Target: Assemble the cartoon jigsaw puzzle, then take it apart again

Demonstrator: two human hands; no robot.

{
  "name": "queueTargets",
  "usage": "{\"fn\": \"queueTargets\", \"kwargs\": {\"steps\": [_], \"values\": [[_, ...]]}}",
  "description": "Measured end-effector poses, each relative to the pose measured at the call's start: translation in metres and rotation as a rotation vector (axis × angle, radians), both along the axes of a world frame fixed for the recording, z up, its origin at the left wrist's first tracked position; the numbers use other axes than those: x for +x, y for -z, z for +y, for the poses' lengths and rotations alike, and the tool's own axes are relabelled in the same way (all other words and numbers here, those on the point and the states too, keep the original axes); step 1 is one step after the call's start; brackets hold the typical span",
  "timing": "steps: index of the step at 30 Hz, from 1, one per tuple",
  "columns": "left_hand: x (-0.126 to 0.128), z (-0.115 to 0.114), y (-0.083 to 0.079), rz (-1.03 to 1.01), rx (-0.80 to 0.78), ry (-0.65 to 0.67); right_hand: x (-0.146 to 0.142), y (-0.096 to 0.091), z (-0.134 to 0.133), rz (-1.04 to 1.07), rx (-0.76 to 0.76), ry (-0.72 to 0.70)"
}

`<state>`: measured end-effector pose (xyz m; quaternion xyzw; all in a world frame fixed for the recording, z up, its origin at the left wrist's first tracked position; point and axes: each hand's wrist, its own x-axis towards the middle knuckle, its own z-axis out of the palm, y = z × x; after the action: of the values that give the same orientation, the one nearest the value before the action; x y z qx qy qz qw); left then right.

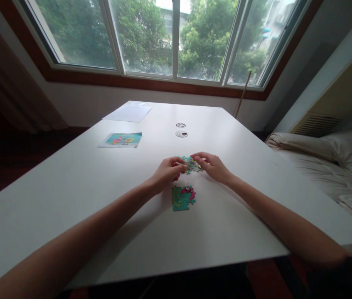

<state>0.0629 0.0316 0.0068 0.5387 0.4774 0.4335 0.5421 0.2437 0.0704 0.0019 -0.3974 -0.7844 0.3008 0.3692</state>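
Note:
On the white table (101, 207) lies an assembled patch of jigsaw, teal with pink (182, 198). Just beyond it sits a small heap of loose puzzle pieces (192, 164). My left hand (167, 172) has its fingers curled and pinched at the left side of that heap. From the right, my right hand (212, 166) meets the same heap, fingers bent and closed on pieces. Exactly which piece each hand grips is too small to make out.
A colourful reference picture (121, 140) lies at the left, with a white sheet (128, 112) farther back. Two round cable ports (181, 133) sit mid-table. A bed with cream bedding (328, 166) stands to the right; windows lie beyond.

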Motion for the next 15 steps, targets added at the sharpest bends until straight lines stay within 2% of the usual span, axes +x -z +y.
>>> {"fn": "queueTargets", "kwargs": {"steps": [4, 7, 9, 11, 12, 15], "values": [[-0.0005, -0.0008, -0.0021, 0.018, 0.053, 0.034, -0.0057, -0.0034, -0.0075, 0.157, -0.309, -0.095], [-0.0013, 0.0001, -0.0019, 0.053, 0.107, 0.038, -0.0077, -0.0034, -0.0079, 0.262, -0.529, -0.077], [-0.0019, 0.0017, -0.0007, 0.084, 0.144, 0.027, -0.0068, -0.0026, -0.0062, 0.290, -0.616, -0.028], [-0.0023, 0.0034, 0.0011, 0.110, 0.171, 0.012, -0.0044, -0.0017, -0.0040, 0.235, -0.596, 0.037], [-0.0025, 0.0042, 0.0021, 0.119, 0.179, 0.006, -0.0028, -0.0017, -0.0031, 0.168, -0.527, 0.066], [-0.0027, 0.0053, 0.0049, 0.130, 0.182, 0.008, 0.0007, -0.0038, -0.0042, -0.041, -0.180, 0.135]]}}
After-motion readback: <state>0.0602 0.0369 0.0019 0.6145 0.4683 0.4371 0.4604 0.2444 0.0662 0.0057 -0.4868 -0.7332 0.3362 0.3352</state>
